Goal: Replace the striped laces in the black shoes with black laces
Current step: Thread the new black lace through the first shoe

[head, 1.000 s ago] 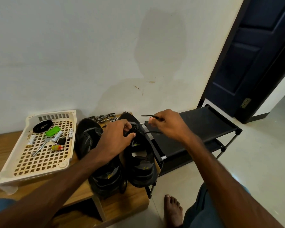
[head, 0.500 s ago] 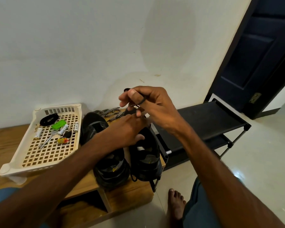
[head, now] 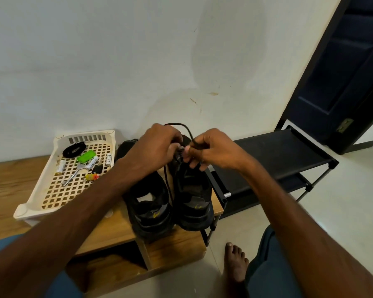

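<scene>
Matt black shoes (head: 194, 190) stand on a grained wooden bench (head: 11, 179); smooth cream plastic tray (head: 39, 183); glossy tiled floor (head: 342, 222).

Single view: head-worn wide-angle camera. Looks forward and down from above person's own lap and knees. Both forearms enter from bottom corners. Left hand (head: 157, 147) and right hand (head: 211, 150) meet near frame centre at close range, over black shoes (head: 192, 201) on table (head: 9, 179). Table runs off left edge. Wall (head: 116, 61) straight ahead, fills upper half. Shoe rack (head: 278, 151), floor (head: 332, 211) and door (head: 342, 72) at right, door leaning in frame. Own bare foot (head: 235, 263) near bottom edge.
</scene>
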`<state>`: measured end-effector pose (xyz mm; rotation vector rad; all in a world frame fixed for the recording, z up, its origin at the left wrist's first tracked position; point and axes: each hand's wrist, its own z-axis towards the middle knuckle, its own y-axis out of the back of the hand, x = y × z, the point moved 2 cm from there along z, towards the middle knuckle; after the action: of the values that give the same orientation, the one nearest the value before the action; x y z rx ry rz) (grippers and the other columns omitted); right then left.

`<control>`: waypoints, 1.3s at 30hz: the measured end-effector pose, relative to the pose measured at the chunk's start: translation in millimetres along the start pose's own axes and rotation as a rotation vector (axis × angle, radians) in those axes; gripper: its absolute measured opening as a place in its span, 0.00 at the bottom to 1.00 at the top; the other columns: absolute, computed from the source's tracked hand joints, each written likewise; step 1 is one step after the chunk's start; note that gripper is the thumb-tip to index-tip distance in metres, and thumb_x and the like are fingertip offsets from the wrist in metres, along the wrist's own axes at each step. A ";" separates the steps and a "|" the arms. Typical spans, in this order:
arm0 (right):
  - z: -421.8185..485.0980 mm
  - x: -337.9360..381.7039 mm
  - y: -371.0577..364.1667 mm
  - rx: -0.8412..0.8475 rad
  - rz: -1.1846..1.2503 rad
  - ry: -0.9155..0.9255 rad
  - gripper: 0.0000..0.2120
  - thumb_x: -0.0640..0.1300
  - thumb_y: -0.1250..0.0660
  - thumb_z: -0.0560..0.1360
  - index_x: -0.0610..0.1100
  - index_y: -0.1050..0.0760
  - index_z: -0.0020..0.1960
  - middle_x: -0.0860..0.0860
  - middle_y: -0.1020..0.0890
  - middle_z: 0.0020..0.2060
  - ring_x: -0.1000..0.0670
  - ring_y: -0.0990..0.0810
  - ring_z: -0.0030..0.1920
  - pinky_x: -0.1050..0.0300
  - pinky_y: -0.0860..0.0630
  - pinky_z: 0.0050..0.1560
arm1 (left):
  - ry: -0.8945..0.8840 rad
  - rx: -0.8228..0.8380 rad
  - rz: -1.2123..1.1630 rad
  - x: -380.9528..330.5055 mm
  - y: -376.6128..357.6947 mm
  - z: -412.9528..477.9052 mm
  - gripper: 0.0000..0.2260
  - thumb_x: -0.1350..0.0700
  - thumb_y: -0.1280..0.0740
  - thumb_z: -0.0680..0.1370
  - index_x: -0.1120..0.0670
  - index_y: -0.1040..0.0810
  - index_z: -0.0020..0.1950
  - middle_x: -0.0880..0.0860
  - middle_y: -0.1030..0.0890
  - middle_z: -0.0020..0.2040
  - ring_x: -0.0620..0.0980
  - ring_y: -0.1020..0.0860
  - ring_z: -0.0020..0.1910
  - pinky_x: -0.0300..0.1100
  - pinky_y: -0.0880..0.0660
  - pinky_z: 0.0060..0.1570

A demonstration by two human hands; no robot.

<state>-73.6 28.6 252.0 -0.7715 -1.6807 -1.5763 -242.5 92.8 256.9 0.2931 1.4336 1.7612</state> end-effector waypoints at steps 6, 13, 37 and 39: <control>2.3 4.7 -25.7 0.006 -0.302 0.048 0.09 0.44 0.24 0.76 0.44 0.16 0.55 0.52 0.15 0.46 0.58 0.17 0.40 0.60 0.20 0.44 | 0.148 -0.156 -0.295 -5.3 1.3 -3.3 0.07 0.60 0.28 0.78 0.55 0.13 0.54 0.48 0.13 0.50 0.44 0.17 0.49 0.27 0.25 0.48; -3.6 14.5 -5.7 -0.045 -0.018 0.085 0.07 0.40 0.29 0.80 0.38 0.14 0.47 0.54 0.15 0.35 0.62 0.20 0.33 0.70 0.27 0.36 | 0.235 -0.277 -0.345 12.9 11.9 -7.0 0.04 0.57 0.28 0.77 0.52 0.13 0.50 0.44 0.14 0.44 0.34 0.18 0.43 0.27 0.28 0.45; -5.5 -28.4 10.9 -0.176 -0.437 -0.311 0.10 0.47 0.30 0.80 0.40 0.17 0.51 0.43 0.15 0.46 0.46 0.16 0.45 0.53 0.19 0.45 | 0.020 -0.036 0.034 1.0 -21.2 -8.7 0.14 0.53 0.30 0.78 0.52 0.17 0.63 0.52 0.16 0.59 0.56 0.23 0.60 0.54 0.28 0.63; -6.4 -19.8 10.0 -0.277 -0.420 -0.226 0.13 0.48 0.27 0.78 0.43 0.17 0.60 0.46 0.15 0.56 0.48 0.17 0.56 0.54 0.20 0.57 | -0.032 0.011 0.003 -9.0 -26.9 -3.2 0.12 0.54 0.33 0.80 0.52 0.18 0.63 0.52 0.16 0.56 0.54 0.21 0.58 0.52 0.27 0.62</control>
<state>-53.4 23.8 241.8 -0.7923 -1.8999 -2.1120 -226.9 84.5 234.6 0.3281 1.4211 1.7438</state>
